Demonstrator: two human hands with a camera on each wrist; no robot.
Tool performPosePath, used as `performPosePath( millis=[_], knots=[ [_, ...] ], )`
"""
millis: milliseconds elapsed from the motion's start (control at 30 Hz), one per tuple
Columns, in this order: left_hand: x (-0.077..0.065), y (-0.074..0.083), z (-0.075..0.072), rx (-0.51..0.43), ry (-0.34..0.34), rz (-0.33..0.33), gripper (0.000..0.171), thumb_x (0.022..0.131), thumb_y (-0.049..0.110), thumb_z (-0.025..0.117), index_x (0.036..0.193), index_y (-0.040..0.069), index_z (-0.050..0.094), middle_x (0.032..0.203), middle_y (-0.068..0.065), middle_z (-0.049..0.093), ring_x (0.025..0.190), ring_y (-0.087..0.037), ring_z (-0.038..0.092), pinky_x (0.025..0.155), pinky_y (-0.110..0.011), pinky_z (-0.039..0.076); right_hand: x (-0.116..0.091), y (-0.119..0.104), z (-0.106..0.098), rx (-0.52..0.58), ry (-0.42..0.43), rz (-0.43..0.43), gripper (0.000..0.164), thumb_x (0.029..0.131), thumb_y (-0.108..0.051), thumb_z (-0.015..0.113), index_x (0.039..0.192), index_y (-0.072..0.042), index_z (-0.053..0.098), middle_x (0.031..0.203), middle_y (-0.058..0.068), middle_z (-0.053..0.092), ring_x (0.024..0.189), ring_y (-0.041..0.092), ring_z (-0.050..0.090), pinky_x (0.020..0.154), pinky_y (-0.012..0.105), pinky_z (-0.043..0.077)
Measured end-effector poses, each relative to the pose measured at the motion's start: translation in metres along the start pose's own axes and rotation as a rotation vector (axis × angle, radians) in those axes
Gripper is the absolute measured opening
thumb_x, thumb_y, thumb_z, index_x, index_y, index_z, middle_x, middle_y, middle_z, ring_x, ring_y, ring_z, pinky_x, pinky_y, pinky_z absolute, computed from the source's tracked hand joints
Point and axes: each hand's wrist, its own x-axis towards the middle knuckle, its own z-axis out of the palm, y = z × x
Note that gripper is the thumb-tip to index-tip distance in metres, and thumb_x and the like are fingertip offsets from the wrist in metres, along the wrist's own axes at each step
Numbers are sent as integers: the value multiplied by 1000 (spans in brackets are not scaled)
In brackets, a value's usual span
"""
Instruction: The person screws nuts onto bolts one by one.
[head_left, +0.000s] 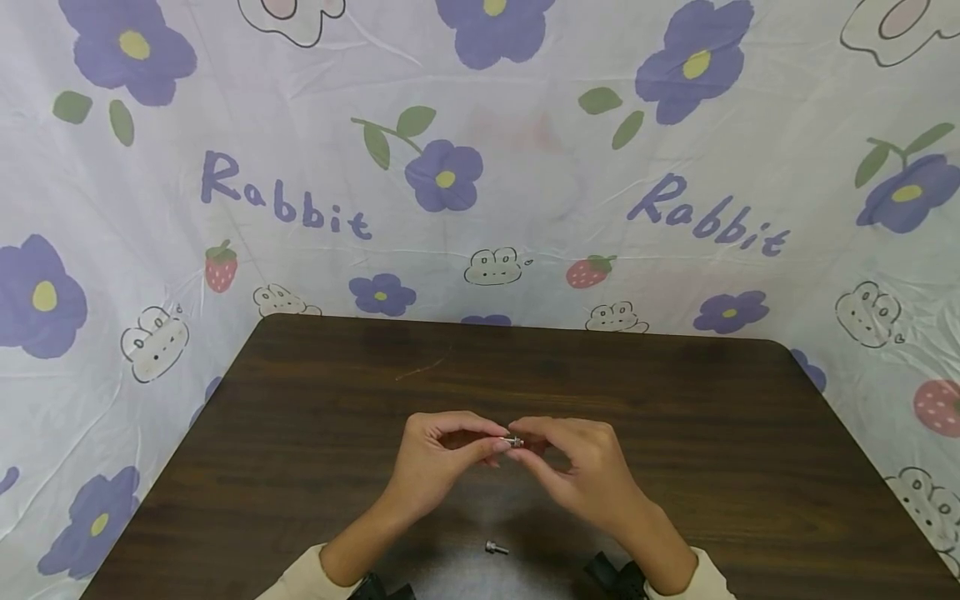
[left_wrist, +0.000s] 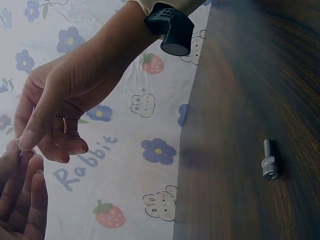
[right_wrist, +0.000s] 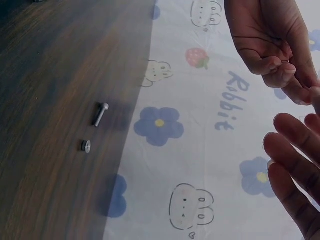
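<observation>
In the head view, my left hand (head_left: 435,462) pinches a small metal bolt (head_left: 513,441) between thumb and forefinger. From the other side my right hand (head_left: 588,467) has its thumb and forefinger at the bolt's right end, where a ring-like nut shows. Both hands meet above the table, tips almost touching. The fingers largely hide the bolt in both wrist views. Below the hands, a second bolt (head_left: 496,547) lies on the table, its head to the left. Beside that bolt, the right wrist view shows a short round metal piece (right_wrist: 86,146).
The dark wood-grain table (head_left: 300,400) has rounded far corners. A white cloth (head_left: 525,192) printed with flowers and rabbits hangs behind it and along the sides. Black wrist devices (left_wrist: 172,32) sit on the forearms by the cream sleeves. A thin reddish thread (head_left: 420,369) lies farther back.
</observation>
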Motion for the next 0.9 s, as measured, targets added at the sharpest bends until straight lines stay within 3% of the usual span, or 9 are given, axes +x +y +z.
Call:
performPosePath(
  millis=[133,267,500,700,900],
  knots=[
    [0,0,-1,3,-1,0,9,89,-2,75,97,-6,76,89,-19,75,66,-35,72,64,-47,63,0,0,0,-13,-11,-1,20,98,-23,70,102,-4,74,86,4,76,69,10,71,58,17,56],
    [0,0,-1,4,-3,-10,9,90,-1,75,98,-5,76,89,-18,75,68,-26,74,65,-46,63,0,1,0,-28,-22,-2,23,100,-26,67,95,-6,75,85,3,76,71,12,72,62,22,59],
    [-1,-1,1,-1,-14,-7,9,90,-1,74,98,-6,76,89,-19,75,66,-26,73,62,-46,63,-3,3,1,-37,-26,-24,32,106,-27,57,84,-10,74,74,-4,70,65,6,67,61,23,59],
    [-1,0,2,2,-7,-4,9,90,-1,75,97,-5,76,88,-18,75,64,-27,72,62,-46,63,-3,2,0,-58,-11,0,37,108,-30,53,90,-7,76,81,0,75,69,11,71,64,24,60],
    [0,0,0,20,10,16,8,90,-2,74,97,-5,76,87,-18,75,63,-28,72,62,-45,63,0,1,0,-40,15,-9,27,104,-27,61,98,-6,76,88,3,77,71,10,72,60,23,59]
  ],
)
